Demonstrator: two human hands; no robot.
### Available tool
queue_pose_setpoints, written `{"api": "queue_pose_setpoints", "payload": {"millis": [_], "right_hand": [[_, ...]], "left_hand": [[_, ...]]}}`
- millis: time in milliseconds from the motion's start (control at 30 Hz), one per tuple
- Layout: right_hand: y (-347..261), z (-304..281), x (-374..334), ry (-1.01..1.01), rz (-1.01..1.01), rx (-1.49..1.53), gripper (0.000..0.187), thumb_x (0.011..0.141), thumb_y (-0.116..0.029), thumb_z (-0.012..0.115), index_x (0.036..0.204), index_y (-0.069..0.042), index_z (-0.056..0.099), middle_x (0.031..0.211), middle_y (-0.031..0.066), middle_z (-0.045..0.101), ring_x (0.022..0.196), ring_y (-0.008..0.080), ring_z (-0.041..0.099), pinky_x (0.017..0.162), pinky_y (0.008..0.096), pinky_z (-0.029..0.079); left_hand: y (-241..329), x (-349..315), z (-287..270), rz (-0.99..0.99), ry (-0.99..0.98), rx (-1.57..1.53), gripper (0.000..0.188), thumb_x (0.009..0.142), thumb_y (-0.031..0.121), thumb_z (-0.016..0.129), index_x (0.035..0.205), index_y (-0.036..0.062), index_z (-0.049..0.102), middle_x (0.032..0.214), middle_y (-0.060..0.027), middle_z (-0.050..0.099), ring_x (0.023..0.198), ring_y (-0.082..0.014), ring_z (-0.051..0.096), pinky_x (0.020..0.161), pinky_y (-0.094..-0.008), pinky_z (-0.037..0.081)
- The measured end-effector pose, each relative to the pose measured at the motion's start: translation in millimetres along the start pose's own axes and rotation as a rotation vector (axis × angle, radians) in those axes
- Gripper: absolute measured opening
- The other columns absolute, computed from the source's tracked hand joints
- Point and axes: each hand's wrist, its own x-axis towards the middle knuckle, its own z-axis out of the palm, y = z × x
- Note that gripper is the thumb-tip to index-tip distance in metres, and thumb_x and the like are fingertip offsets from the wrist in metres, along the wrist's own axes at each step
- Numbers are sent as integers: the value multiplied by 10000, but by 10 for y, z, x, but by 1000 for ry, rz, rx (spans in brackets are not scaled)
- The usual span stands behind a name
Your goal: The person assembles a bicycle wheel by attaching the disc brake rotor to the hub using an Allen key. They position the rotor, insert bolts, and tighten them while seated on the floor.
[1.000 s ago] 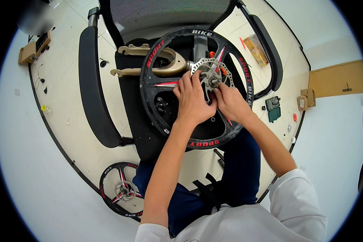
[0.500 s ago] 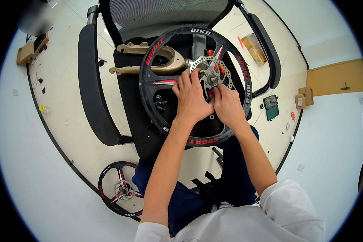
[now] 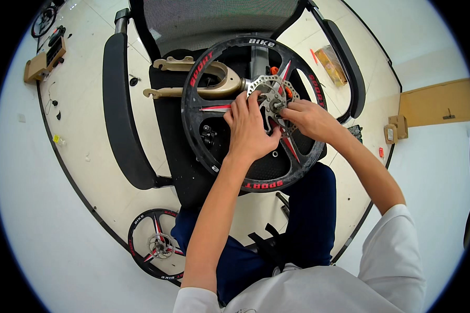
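A black bicycle wheel point(image 3: 190, 125) with red and white accents on its spokes lies flat across a chair seat. At its hub sits a perforated metal brake disc point(image 3: 293, 89), and a threaded axle point(image 3: 277, 106) sticks up from the middle. My left hand point(image 3: 246, 125) grips the disc's near left edge, its thumb and fingers bent round that side. Beside the axle tip, the fingers of my right hand point(image 3: 309, 119) are pinched together. Whatever they hold there is hidden or too small to make out.
A gold bicycle fork point(image 3: 222, 88) lies partly beneath the wheel. Black armrests point(image 3: 116, 109) flank the seat. A second wheel point(image 3: 136, 221) stands low on the left. Cardboard boxes point(image 3: 35, 69), a yellow bag point(image 3: 331, 67) and small parts lie on the floor.
My right hand has moved from beside my left thumb, up and right to the axle, with its forearm swung outward. The left hand stays on the disc.
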Motion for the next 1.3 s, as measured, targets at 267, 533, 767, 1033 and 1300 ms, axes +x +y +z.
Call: {"api": "queue_pose_setpoints", "payload": {"millis": [267, 533, 767, 1033, 1300], "right_hand": [[-404, -98, 5, 282, 478, 387, 147, 965, -110, 564, 1013, 18, 617, 798, 229, 657, 728, 414, 645, 645, 428, 503], [-562, 341, 215, 440, 559, 316, 179, 945, -102, 574, 941, 62, 646, 702, 238, 645, 636, 390, 654, 600, 420, 497], [-625, 467, 341, 460, 607, 218, 165, 946, -96, 575, 921, 50, 647, 677, 223, 645, 631, 376, 666, 583, 429, 499], [-533, 590, 210, 332, 472, 105, 217, 818, -112, 599, 965, 29, 522, 678, 241, 634, 662, 426, 664, 590, 526, 528], [-431, 561, 147, 289, 400, 70, 256, 824, -103, 622, 1000, 48, 515, 644, 196, 628, 608, 375, 663, 550, 459, 524]], "left_hand": [[-30, -18, -1, 20, 44, 24, 858, 668, 256, 815, 1364, -8, 386, 1305, -187, 404, 1245, -370, 397, 1048, -521, 276], [-7, -3, 33, 5, 26, -25, 864, 649, 225, 807, 1364, -23, 388, 1316, -211, 406, 1262, -379, 392, 1061, -515, 265], [-79, -2, -42, 3, 22, -34, 851, 639, 197, 785, 1359, -32, 395, 1313, -217, 410, 1255, -384, 400, 1048, -517, 276], [-47, 26, -21, 152, 67, 11, 870, 658, 297, 774, 1389, 19, 393, 1299, -232, 463, 1241, -427, 436, 964, -593, 377], [49, -13, -56, -57, -125, 57, 959, 652, 172, 811, 1456, 30, 307, 1456, -219, 326, 1394, -417, 292, 1145, -539, 195]]}}
